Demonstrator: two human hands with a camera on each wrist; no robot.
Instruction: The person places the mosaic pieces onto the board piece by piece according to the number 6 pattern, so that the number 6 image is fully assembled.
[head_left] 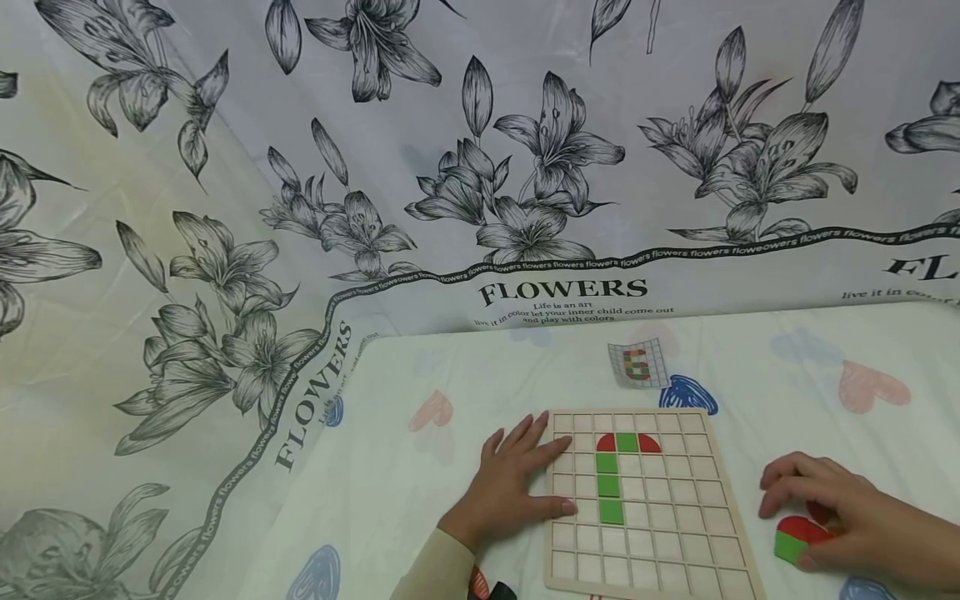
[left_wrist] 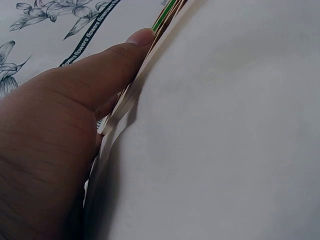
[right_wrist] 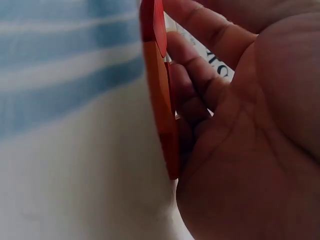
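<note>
A wooden grid board [head_left: 667, 533] lies on the cloth, with several green square pieces [head_left: 609, 486] in a column and red rounded pieces [head_left: 650, 443] at both ends of its top row. My left hand [head_left: 501, 482] rests at the board's left edge, fingers spread and thumb over the rim; the left wrist view shows the thumb [left_wrist: 112, 67] along that edge. To the right of the board, my right hand [head_left: 847, 512] hovers over loose red [head_left: 801, 527] and green pieces [head_left: 789, 547], thumb at the green one. Red and orange pieces [right_wrist: 161, 95] stand beside its bent fingers in the right wrist view.
Behind the board lies a small pattern card [head_left: 637, 363] with a coloured figure on a grid. A black object [head_left: 501, 592] and something red show by the left forearm at the bottom edge. Flower-printed fabric [head_left: 525, 167] hangs at the back.
</note>
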